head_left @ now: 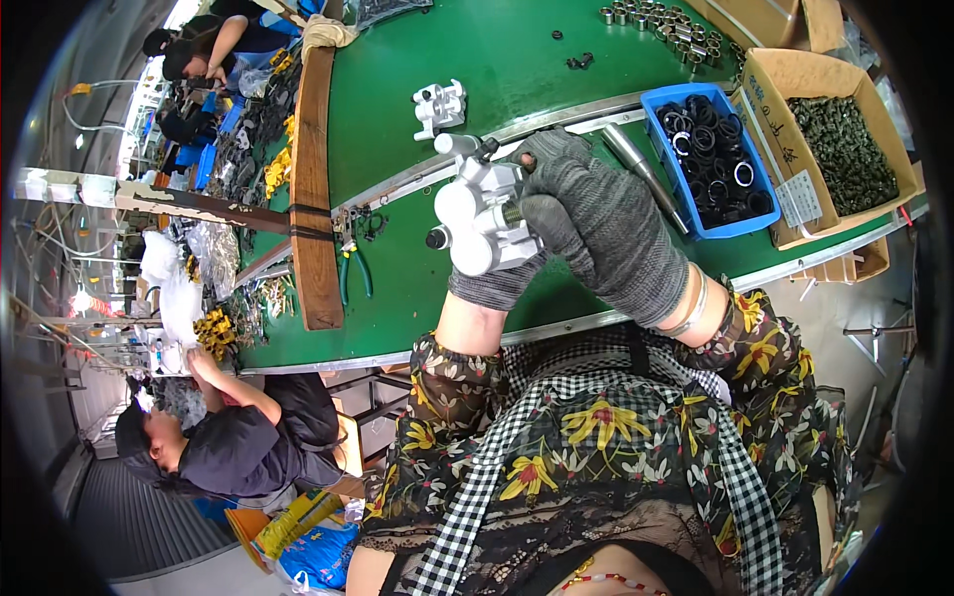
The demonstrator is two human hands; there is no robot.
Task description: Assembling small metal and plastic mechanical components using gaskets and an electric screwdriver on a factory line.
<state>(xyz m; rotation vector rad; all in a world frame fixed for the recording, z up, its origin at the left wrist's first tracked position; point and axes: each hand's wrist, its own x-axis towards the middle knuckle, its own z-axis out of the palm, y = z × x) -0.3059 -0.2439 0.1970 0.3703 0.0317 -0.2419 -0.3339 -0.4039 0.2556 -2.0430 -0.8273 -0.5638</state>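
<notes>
A silver brake caliper (463, 211) with two round bosses is held up over the green table. Beneath its lower right side, my gloved left hand (500, 285) supports it, with most of the fingers hidden behind the metal. My right hand (606, 223), in a grey knit glove, is closed against the caliper's right side, the thumb by a dark threaded piece (511, 213). Whether a small part sits in its fingertips is hidden. A pin with a black rubber end (488, 146) sticks out at the top. Farther back lies a second silver caliper (438, 106).
Right of my hands lie a metal rod (644, 175), a blue bin (702, 223) of black rings and a cardboard box (773, 149) of small dark parts. Metal cups (686, 40) stand far right. Left are a wooden board (313, 189), green-handled pliers (355, 270) and a seated co-worker (238, 437).
</notes>
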